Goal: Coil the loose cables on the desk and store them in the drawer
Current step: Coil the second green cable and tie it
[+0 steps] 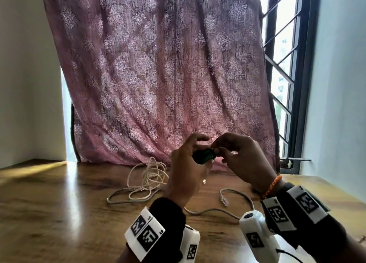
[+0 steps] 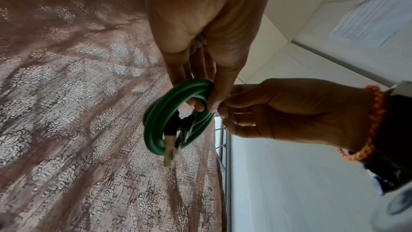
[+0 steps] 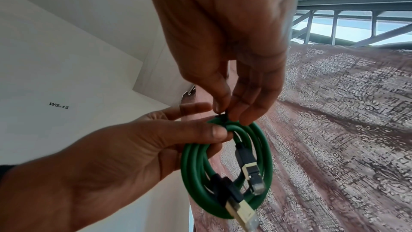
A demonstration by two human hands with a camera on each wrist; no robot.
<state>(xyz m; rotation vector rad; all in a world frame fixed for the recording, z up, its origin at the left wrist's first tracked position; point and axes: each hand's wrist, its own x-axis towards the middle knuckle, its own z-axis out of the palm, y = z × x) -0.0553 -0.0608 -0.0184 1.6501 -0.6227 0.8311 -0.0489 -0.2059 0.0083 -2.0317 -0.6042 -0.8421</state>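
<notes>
A green network cable [image 3: 227, 165] is wound into a small coil and held up above the desk. Its two gold-and-black plugs [image 3: 252, 174] hang inside the loop. My left hand [image 2: 205, 101] grips one side of the coil between thumb and fingers. My right hand [image 3: 227, 112] pinches the top of the coil, where something small and dark sits. In the head view both hands, left hand [image 1: 188, 163] and right hand [image 1: 233, 153], meet around the green cable [image 1: 204, 155]. A loose white cable [image 1: 146, 179] lies tangled on the wooden desk [image 1: 59, 213]. A grey cable [image 1: 224, 200] with a clear plug lies nearer. No drawer is in view.
A patterned pink curtain [image 1: 168, 74] hangs behind the desk. A barred window [image 1: 283, 74] is at the right, and white walls close in on both sides. The desk's left half shows bare wood.
</notes>
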